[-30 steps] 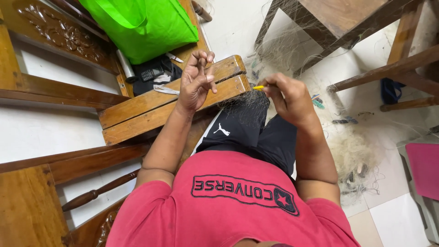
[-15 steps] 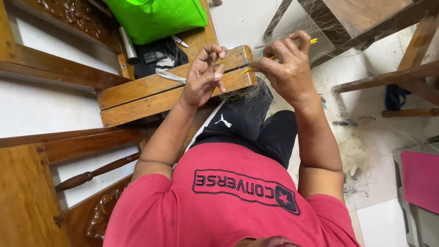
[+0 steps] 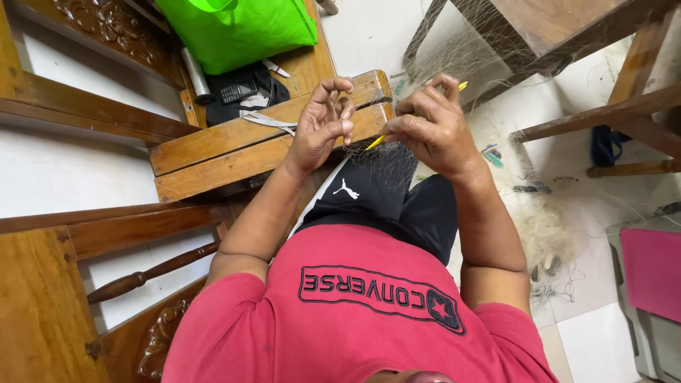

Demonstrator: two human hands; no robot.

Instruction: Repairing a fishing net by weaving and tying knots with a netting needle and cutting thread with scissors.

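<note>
**Two hands work a fine net with a yellow needle**

I see the right hand [image 3: 434, 128] with its fingers closed around a yellow netting needle [image 3: 376, 140], its tips poking out on either side of the grip. Just left of it, the left hand [image 3: 323, 124] curls its fingers, pinching strands of the thin fishing net [image 3: 386, 164] draped below both hands over my lap. Beyond the fingers sits a wooden bench [image 3: 234, 145] carrying a green bag [image 3: 237, 28].
</note>
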